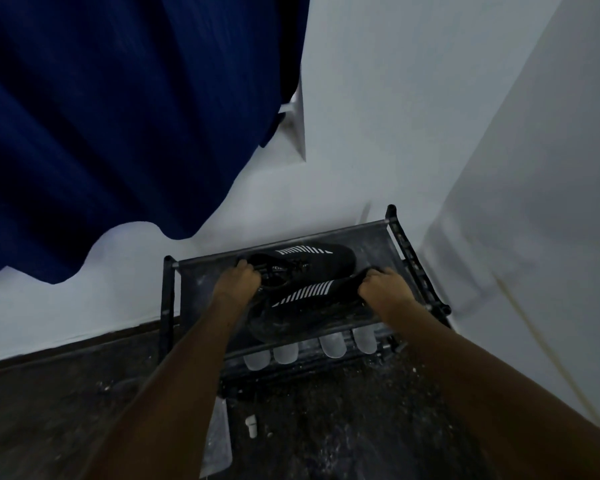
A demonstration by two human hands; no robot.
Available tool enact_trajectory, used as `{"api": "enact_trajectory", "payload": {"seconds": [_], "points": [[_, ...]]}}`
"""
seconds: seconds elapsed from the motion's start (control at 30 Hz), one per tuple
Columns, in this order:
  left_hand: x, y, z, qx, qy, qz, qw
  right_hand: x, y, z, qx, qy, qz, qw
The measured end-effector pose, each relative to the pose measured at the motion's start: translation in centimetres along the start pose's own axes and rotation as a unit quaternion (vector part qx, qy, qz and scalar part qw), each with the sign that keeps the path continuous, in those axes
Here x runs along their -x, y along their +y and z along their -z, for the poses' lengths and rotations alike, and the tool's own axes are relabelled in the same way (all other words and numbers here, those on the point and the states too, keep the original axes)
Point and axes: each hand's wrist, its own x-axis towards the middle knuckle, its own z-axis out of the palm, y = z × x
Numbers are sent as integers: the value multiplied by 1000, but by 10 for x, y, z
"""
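I see left hand (238, 279) gripping far black white-striped knit sneaker (326, 259), right hand (383, 285) gripping near black striped sneaker (302, 299), both mid-shelf atop black metal shoe rack (374, 237); fingertips hidden by shoes

Two black shoes: the far shoe (312, 258) and the near shoe (302, 306), each with one band of white stripes. Two hands, the left hand (238, 282) and the right hand (383, 287), one to each shoe. One black rack (168, 296), two shelves in sight: the top shelf (201, 282) and the lower shelf (309, 362). Four pale toes in one row on the lower one: first toe (257, 360), second toe (286, 353), third toe (332, 346), fourth toe (364, 339). One blue curtain (118, 116). One small white piece (251, 425) and one grey sheet (217, 441) on the floor (49, 410). Two white walls: the back wall (395, 98) and the side wall (551, 168).
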Motion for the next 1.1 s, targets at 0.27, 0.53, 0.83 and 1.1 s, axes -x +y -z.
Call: {"api": "enact_trajectory", "payload": {"seconds": [0.27, 0.53, 0.83, 1.1], "points": [[23, -4, 39, -74, 110, -78, 988, 19, -6, 55, 80, 29, 22, 996], [124, 27, 148, 70, 168, -118, 976, 107, -16, 148, 56, 6, 0, 998], [187, 85, 117, 212, 117, -108, 964, 167, -10, 116, -30, -112, -59, 992], [165, 188, 22, 233, 134, -122, 955, 158, -44, -21, -40, -144, -108, 983]]}}
